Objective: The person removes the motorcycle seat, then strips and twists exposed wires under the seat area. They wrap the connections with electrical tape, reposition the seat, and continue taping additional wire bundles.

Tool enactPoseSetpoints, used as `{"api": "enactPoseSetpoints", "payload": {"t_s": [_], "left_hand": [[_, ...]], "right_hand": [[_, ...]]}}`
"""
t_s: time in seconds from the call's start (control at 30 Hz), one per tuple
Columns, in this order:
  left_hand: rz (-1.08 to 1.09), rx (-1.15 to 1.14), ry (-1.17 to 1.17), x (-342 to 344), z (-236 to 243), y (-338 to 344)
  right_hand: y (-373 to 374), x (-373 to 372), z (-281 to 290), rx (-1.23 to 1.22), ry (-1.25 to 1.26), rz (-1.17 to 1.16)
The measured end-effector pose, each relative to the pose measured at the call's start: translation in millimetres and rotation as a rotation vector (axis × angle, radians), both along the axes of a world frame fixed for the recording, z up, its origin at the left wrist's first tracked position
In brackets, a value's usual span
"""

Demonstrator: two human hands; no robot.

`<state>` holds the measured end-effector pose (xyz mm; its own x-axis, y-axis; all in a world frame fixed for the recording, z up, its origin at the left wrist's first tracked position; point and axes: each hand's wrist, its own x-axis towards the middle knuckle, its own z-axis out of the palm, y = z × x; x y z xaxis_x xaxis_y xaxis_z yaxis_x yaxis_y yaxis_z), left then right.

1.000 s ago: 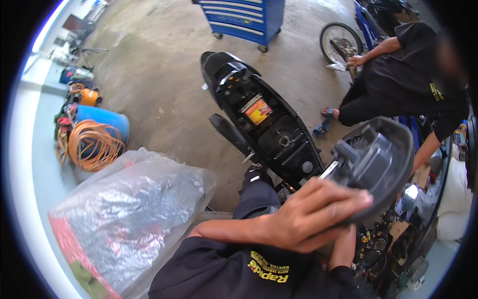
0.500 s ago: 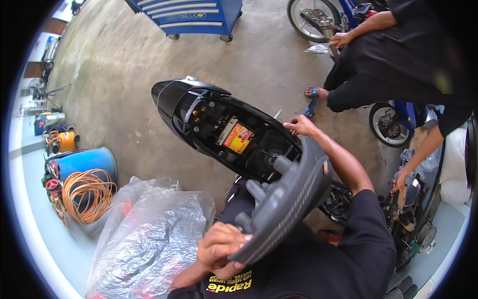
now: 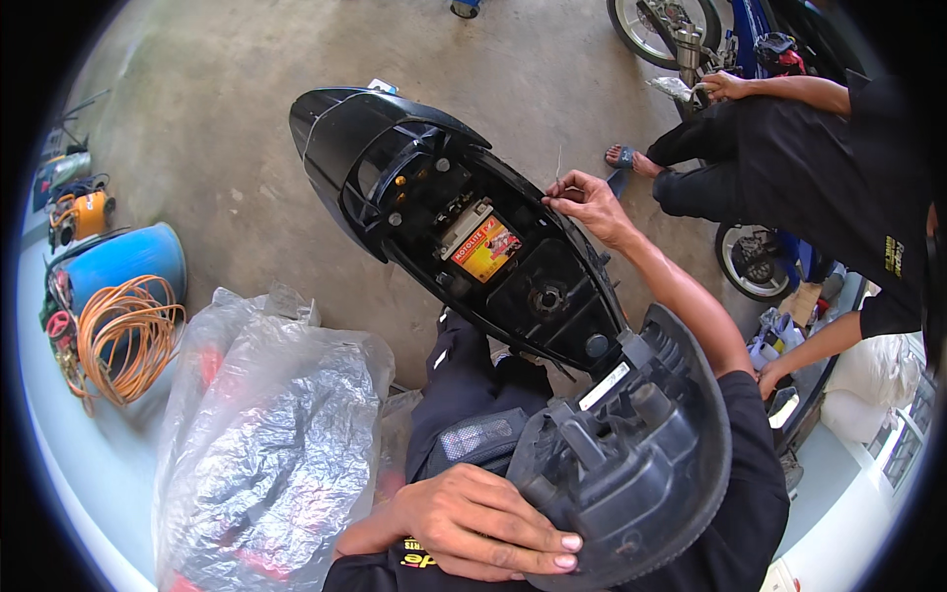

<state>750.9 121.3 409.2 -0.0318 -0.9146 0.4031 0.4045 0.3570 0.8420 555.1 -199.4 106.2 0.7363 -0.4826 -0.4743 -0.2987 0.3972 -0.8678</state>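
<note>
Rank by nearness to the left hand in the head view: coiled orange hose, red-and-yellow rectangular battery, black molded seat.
1. Black molded seat: touching the left hand.
2. Red-and-yellow rectangular battery: ahead, in the black motorcycle.
3. Coiled orange hose: far left.

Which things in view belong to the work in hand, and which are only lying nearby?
Belong to the work:
raised motorcycle seat, held by left hand
black motorcycle, right hand at its edge
battery, exposed in the open compartment

Lying nearby:
clear plastic sheet
orange coiled hose
blue drum
</note>
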Motion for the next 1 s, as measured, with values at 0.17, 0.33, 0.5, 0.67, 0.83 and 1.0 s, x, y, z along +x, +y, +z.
{"api": "enactPoseSetpoints", "payload": {"t_s": [0.17, 0.33, 0.5, 0.67, 0.83, 1.0], "left_hand": [[0.125, 0.106, -0.046, 23, -15, 10], [0.162, 0.163, -0.03, 39, -37, 20], [0.157, 0.115, 0.022, 37, -47, 18], [0.092, 0.067, 0.027, 39, -45, 9], [0.144, 0.147, -0.011, 51, -55, 16], [0.086, 0.1, -0.03, 57, -55, 14]], "right_hand": [[10, 9, -10, 0.112, -0.117, -0.11], [5, 26, 0, 0.278, -0.151, -0.151], [4, 30, 12, 0.056, -0.183, 0.062], [4, 37, 19, 0.024, -0.221, 0.118], [-1, 53, 21, -0.049, -0.131, 0.189], [-1, 80, 39, -0.458, 0.052, 0.274]]}}
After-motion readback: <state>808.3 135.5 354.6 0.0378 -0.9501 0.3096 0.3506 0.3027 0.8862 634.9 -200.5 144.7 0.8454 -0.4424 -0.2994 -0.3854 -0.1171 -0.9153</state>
